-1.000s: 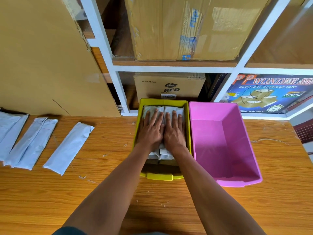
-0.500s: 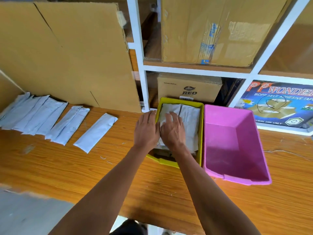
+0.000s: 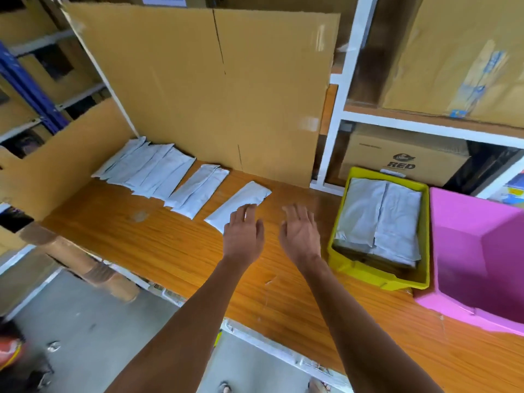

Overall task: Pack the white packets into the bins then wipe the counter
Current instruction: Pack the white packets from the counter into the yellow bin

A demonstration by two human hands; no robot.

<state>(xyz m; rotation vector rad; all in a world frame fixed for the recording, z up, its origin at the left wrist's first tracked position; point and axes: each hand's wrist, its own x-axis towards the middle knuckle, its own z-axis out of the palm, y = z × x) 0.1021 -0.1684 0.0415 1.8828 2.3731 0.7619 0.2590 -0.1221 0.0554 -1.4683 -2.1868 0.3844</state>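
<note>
Both hands are coming away from the yellow bin (image 3: 377, 276) they were pressing into a second ago and are swinging left across the tabletop (image 3: 175, 245), the view turning with them.

Farthest left, a fanned heap of white packets (image 3: 147, 173) is lying against the cardboard sheet (image 3: 204, 89), then a pair of packets (image 3: 198, 190), then a single packet (image 3: 241, 204). The left hand (image 3: 243, 236) is hovering over that single packet's near end, fingers loose and spread, grasping nothing; whether it is touching the packet cannot be told. The right hand (image 3: 300, 236) is hanging just beside it, palm turned inward, likewise relaxed and holding nothing. To the right, the yellow bin is sitting packed with packets nearly to its rim, and the pink bin (image 3: 476, 265) beside it is showing nothing inside.

Slippage looks like the risk: the packets are long, flat, soft-looking pouches with a smooth, faintly creased skin, and a one-ended grab could let one droop or slide off the glossy wood-grain tabletop. Piling more into the rigid yellow bin could overfill it.
</note>
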